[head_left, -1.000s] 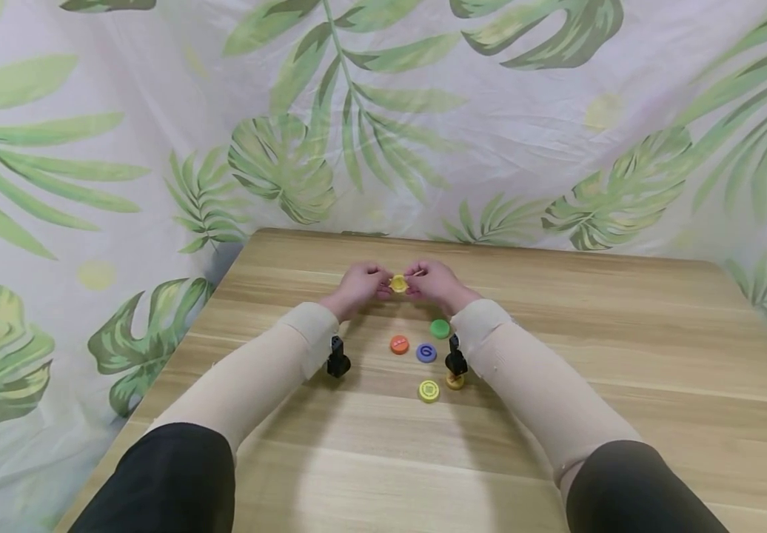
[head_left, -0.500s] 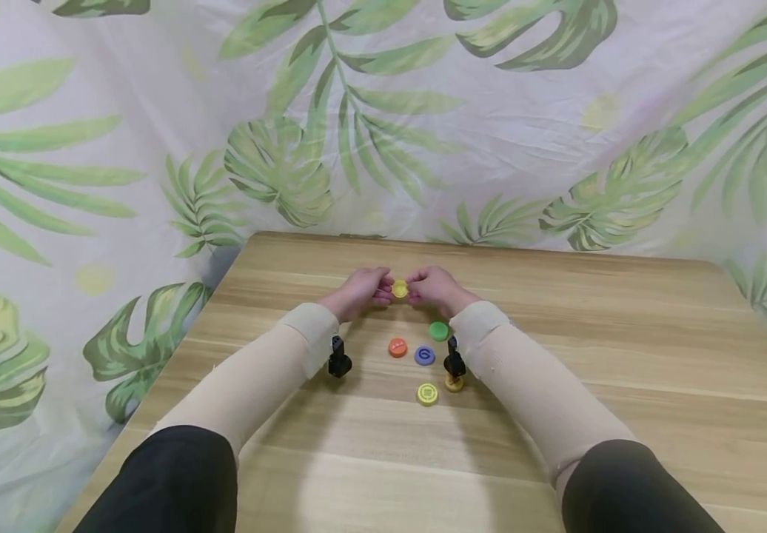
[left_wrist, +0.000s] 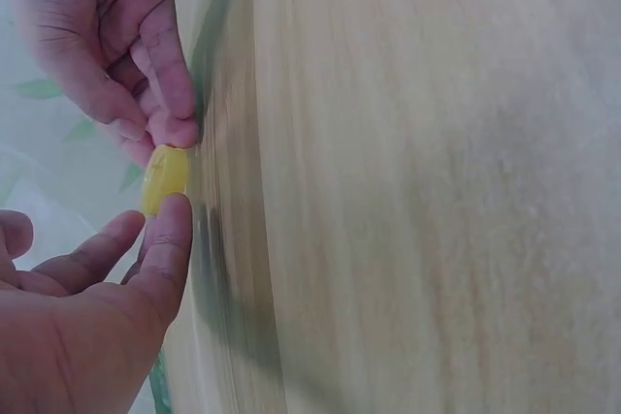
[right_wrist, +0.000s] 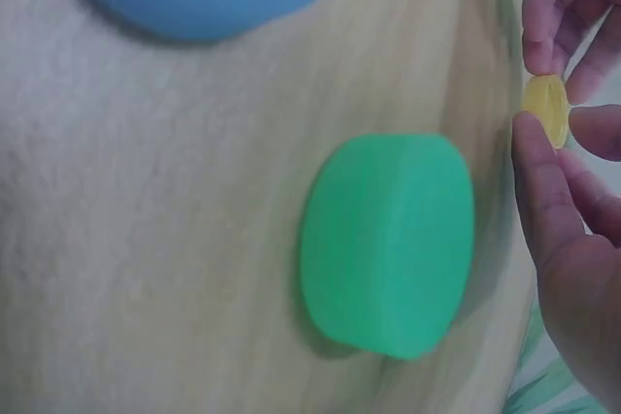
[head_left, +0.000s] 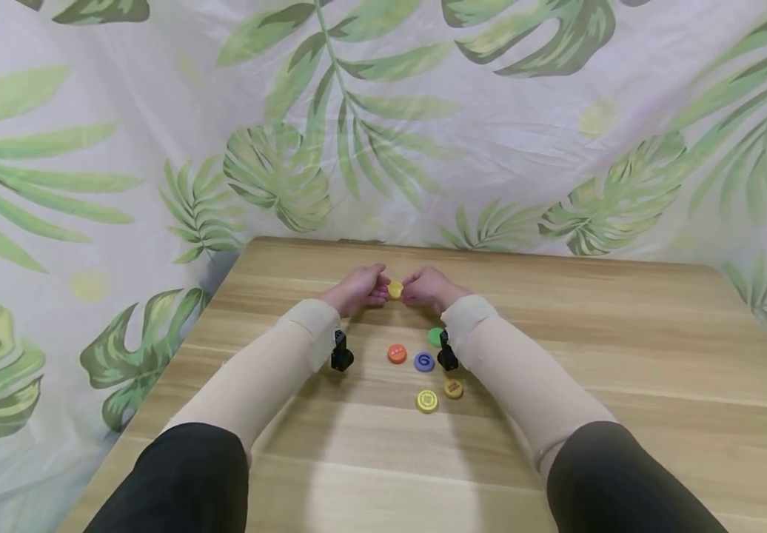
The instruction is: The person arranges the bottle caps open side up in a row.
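Observation:
A yellow bottle cap (head_left: 394, 289) is held up off the table between my two hands, its hollow side facing me. My right hand (head_left: 429, 289) pinches it; in the right wrist view, fingers (right_wrist: 532, 143) lie on either side of the yellow cap (right_wrist: 546, 110). My left hand (head_left: 359, 289) meets it from the other side. In the left wrist view, a nearly straight finger of the left hand (left_wrist: 97, 327) touches the yellow cap's (left_wrist: 166, 179) near end. Part of the cap is hidden behind fingertips.
Nearer me lie a red-orange cap (head_left: 397, 354), a blue cap (head_left: 424, 361), a green cap (head_left: 434, 337), a yellow printed cap (head_left: 426, 401) and an orange-yellow cap (head_left: 453, 389). My right wrist camera (head_left: 447, 352) hangs beside the green one. Leaf-print cloth (head_left: 383, 148) rises behind the wooden table (head_left: 590, 348).
The held yellow cap has turned slightly and shifted a little left with my hands. The right forearm has moved left, uncovering the orange-yellow cap. The caps on the table stay put.

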`<state>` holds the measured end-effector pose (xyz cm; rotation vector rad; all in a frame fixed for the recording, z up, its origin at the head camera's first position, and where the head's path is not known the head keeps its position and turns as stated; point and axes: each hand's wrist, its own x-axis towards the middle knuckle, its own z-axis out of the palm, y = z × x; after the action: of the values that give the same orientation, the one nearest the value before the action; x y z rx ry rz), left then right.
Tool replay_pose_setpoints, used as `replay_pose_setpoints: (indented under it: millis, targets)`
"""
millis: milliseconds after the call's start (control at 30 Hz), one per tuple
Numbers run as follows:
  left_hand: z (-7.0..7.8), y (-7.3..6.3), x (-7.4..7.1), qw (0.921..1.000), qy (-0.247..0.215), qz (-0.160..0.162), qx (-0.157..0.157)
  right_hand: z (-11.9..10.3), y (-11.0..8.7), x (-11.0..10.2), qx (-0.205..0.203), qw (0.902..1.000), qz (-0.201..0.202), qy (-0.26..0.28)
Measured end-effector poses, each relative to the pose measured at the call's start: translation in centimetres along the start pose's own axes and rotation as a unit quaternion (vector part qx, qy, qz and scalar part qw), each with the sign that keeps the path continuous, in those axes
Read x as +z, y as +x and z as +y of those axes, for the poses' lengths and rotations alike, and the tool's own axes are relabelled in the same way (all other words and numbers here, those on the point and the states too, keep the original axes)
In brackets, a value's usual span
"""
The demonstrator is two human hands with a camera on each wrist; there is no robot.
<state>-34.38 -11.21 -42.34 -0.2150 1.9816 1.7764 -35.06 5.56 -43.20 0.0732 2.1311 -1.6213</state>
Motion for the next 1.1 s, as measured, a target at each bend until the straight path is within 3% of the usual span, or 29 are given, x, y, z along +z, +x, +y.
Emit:
replay_pose_setpoints:
  millis: [200,500,767,967,1100]
  targets:
    - [-0.6,0.5,-0.3,0.9999,-0.002,0.002,-0.012,0.4,0.8,0.3,0.013,0.9996,-0.017,0.019]
    - [-0.4,0.7,-0.1,0.9999,0.007,0.014,0.004,0.4,1.3,-0.1,0.006,0.9999,-0.013,-0.005]
    - [-1.2,0.5,-0.1,0.9995,-0.017,0.021,-0.016,0.8,1.2,0.5,0.005,0.9996,-0.007,-0.027]
    - [-1.7,0.3,-0.2,0.9993,-0.026,0.026,0.004,0.7,0.9,0.3,0.001,0.9999,0.006,-0.016]
    - [-1.9,-0.2,-0.2,0.999,-0.016,0.041,0.01,0.6,0.6,-0.5,-0.001,0.9987,0.0,-0.05]
